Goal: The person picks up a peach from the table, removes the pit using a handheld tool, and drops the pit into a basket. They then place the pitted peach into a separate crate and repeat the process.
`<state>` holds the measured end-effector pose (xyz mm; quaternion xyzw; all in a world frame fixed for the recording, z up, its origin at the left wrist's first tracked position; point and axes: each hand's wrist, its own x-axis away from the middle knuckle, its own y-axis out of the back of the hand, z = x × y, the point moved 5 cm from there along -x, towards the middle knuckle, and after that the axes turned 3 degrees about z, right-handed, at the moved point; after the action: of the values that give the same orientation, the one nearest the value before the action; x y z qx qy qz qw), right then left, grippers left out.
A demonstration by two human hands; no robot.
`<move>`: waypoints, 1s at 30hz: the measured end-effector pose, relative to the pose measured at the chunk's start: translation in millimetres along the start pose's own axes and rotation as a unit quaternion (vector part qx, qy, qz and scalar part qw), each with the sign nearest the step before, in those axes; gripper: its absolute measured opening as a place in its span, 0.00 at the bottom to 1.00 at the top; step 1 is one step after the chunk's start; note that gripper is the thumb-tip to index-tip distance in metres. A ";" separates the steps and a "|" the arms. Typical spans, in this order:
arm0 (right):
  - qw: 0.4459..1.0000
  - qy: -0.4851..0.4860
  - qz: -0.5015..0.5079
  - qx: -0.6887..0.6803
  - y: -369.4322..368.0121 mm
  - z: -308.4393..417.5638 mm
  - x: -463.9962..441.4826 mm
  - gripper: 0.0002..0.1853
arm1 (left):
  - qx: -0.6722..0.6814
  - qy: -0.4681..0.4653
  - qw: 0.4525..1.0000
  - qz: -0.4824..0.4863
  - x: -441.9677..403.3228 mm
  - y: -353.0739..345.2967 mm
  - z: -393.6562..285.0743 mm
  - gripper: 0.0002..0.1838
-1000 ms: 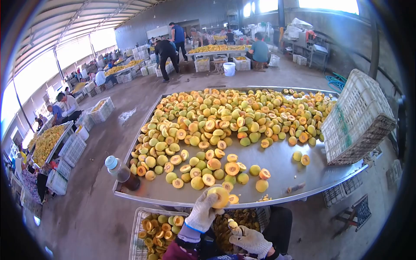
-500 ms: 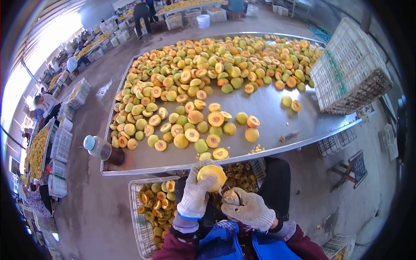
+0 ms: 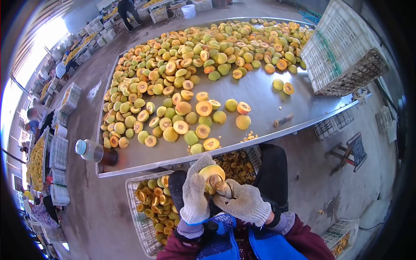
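My gloved left hand (image 3: 193,193) is closed around a halved yellow peach (image 3: 210,170), its cut face turned up. My gloved right hand (image 3: 245,203) grips a small pitting tool (image 3: 223,189) with a brown, rounded handle. The tool meets the peach half at its centre; its metal tip is hidden. Both hands are close together over my lap, just below the near edge of the metal table (image 3: 260,102). On the table lie many halved peaches (image 3: 203,108), several with the stone still in.
A white crate (image 3: 149,247) of pitted halves stands at lower left, and brown stones (image 3: 237,167) fill another between my knees. A bottle of dark liquid (image 3: 97,152) sits on the table's left corner. A tilted crate (image 3: 342,52) rests at right, above a folding stool (image 3: 350,151).
My right hand has brought the pitting tool up and left, from beside the peach half onto its middle. The peach half has tilted in my left hand. The whole view has shifted slightly.
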<state>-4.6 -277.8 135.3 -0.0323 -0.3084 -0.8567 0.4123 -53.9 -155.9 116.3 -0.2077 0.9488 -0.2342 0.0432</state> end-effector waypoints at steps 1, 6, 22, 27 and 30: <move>1.000 -0.011 0.013 -0.013 -0.4 -0.7 0.8 0.21 | 0.000 -0.041 0.999 0.026 0.8 -3.6 -2.4 0.30; 0.977 -0.029 0.109 -0.182 -2.5 -4.1 4.1 0.14 | -0.108 -0.126 0.985 0.050 3.4 -15.0 -9.6 0.27; 0.860 -0.102 0.253 -0.432 -8.1 -27.9 8.8 0.10 | -0.496 -0.284 0.810 0.132 -12.7 -40.8 -38.5 0.23; 0.858 -0.092 0.165 -0.478 -10.9 -26.9 2.4 0.12 | -0.486 -0.166 0.850 0.122 -22.7 -46.3 -35.4 0.18; 0.838 -0.079 0.235 -0.487 -13.9 -33.8 5.2 0.13 | -0.464 -0.175 0.860 0.122 -17.2 -47.6 -42.3 0.18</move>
<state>-11.4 -293.6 102.6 -0.3676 0.1342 -0.7684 0.5063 -28.1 -169.0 175.6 -0.1236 0.9422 0.2804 0.1357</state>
